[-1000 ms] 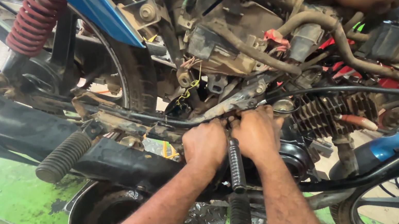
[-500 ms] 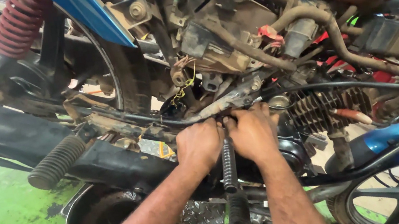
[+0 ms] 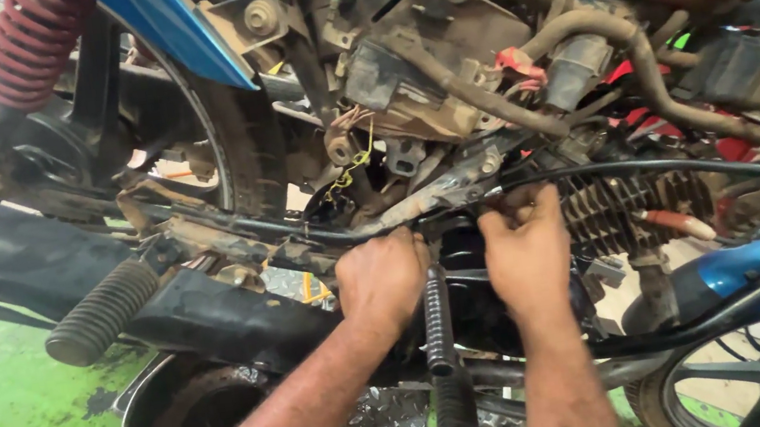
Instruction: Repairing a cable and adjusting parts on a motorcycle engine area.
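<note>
Now I see both hands pressed deep into the underside of a motorcycle. My left hand (image 3: 381,278) is curled into a loose fist against the dirty frame rail (image 3: 236,244); what its fingers grip, I cannot tell. My right hand (image 3: 526,247) has its fingertips pinched together on a small dark part just below the black cable (image 3: 691,168), beside the finned engine cylinder (image 3: 631,203). Between the two wrists stands the black kick lever (image 3: 442,353), almost upright. A ribbed rubber footpeg (image 3: 100,312) sticks out to the left, and a red coil spring (image 3: 29,40) is above it.
</note>
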